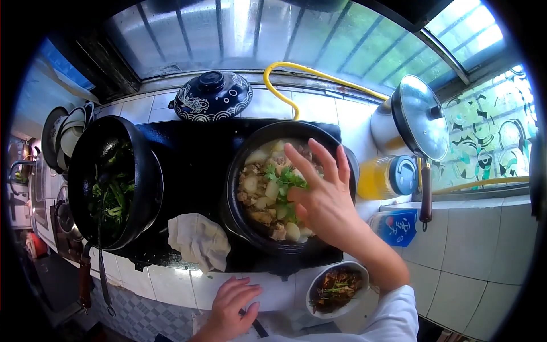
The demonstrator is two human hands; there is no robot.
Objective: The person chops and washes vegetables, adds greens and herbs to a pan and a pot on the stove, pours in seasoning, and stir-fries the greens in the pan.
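My right hand [325, 199] hovers over a black clay pot [232, 196] of stew on the stove. Its thumb and index finger are pinched at a bunch of cilantro [278, 178], while the other fingers spread upward. Pale chunks and pieces of meat [262, 216] sit in broth around the greens. Low in the view, my left hand [231, 310] is over the counter edge with its fingers stretched out. Beside its thumb lies a dark, narrow strip [259, 328], partly hidden, whose kind I cannot make out.
On the left burner stands a black wok [149, 188] with green vegetables. A crumpled cloth [199, 242] lies at the stove's front edge. Nearby are a bowl of dark food [310, 299], a patterned lid [213, 100], a lidded saucepan [393, 122], a yellow jar [373, 178] and a blue-white packet [399, 227].
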